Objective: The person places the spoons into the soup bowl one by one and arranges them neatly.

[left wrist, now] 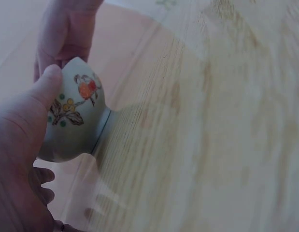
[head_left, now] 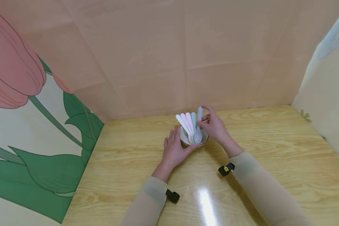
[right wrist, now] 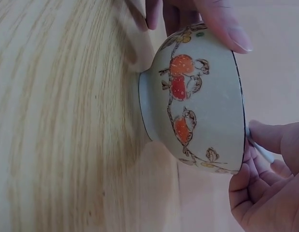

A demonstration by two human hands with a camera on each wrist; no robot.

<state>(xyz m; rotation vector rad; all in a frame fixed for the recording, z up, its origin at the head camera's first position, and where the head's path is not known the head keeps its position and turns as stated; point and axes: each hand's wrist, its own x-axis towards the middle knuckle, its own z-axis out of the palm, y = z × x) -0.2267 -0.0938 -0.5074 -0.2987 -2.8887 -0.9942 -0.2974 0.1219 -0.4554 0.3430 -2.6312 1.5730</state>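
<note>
On the wooden table stands a white bowl [right wrist: 217,106] with a dark rim and painted red-orange birds on a branch. My left hand [head_left: 175,147] grips its left side, the thumb at the near rim and the fingers round the far side. Above the bowl's right side, my right hand [head_left: 214,125] holds a blue-grey spoon [head_left: 199,114] by its handle, bowl end down inside. Beside that spoon several others lean in a fan: a white spoon [head_left: 180,119], two pink spoons [head_left: 189,118] and a green spoon [head_left: 193,117]. Their lower ends overlap inside the bowl.
The wooden table [head_left: 124,163] meets a plain pinkish cloth backdrop [head_left: 147,62] close behind the bowl. A panel with a painted tulip [head_left: 14,56] stands along the left side, and a pale panel [head_left: 327,88] along the right.
</note>
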